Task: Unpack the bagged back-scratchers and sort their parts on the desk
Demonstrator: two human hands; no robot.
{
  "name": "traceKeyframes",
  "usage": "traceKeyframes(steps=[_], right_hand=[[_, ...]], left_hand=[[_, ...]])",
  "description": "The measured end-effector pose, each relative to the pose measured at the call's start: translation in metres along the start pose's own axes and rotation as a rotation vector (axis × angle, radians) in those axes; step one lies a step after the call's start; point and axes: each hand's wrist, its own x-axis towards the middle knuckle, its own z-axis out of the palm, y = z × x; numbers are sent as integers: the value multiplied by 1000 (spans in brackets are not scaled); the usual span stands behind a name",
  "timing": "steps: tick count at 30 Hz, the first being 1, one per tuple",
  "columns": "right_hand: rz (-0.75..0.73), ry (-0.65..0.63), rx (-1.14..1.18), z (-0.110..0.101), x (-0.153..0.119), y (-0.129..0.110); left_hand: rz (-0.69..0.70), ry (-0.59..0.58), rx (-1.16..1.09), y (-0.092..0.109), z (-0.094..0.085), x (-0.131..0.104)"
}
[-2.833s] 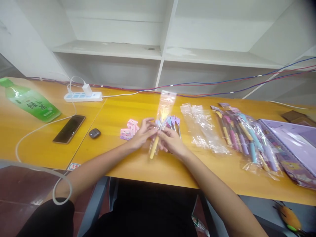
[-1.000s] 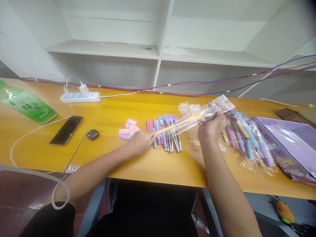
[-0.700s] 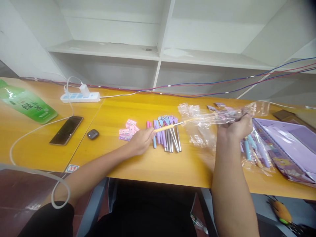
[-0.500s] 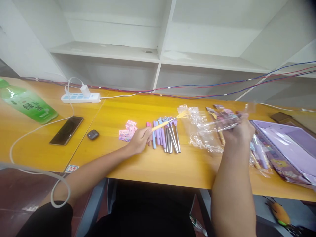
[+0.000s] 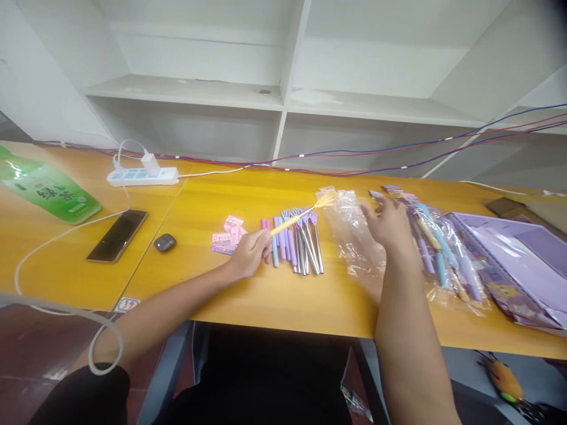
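Several clear bags (image 5: 352, 233) lie crumpled and flat at the middle of the desk (image 5: 248, 301). Further right, similar clear sleeves hold a pile of bagged scratchers (image 5: 443, 248), their handles purple, blue and yellowish; plastic glare and overlap make a count impossible. Beside them, a purple tray (image 5: 505, 289) (if tray is the word) carries something pale, cut off by the right edge. A green bottle (image 5: 53, 186) is cropped at the left.

The left hand (image 5: 251, 254) has its fingers closed around the yellow scratcher (image 5: 286, 225) low on the handle, whose end the fist hides. Its clawed head, well apart from the fingers, reaches over the clear bags' left edge. The right hand (image 5: 386, 224), blurred, has thumb and fingers parted beside the pile; whether they touch plastic cannot be told.
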Motion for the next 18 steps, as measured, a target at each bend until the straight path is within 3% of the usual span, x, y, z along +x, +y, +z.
traceKeyframes(steps=[5,9,13,17,18], right_hand=[[31,-375,-166,-3,-31,-25],[-17,-406,-234,3,-34,-22],[-83,-227,-190,-1,-26,-12],[-196,218,38,-20,-27,-23],[-194,279,149,-25,-30,-30]], left_hand=[[-2,-4,-5,2,0,0],[-12,-9,12,4,1,-1],[-15,-28,-10,3,1,-2],[-23,-59,-97,0,3,-1],[-22,-77,-118,0,3,-1]])
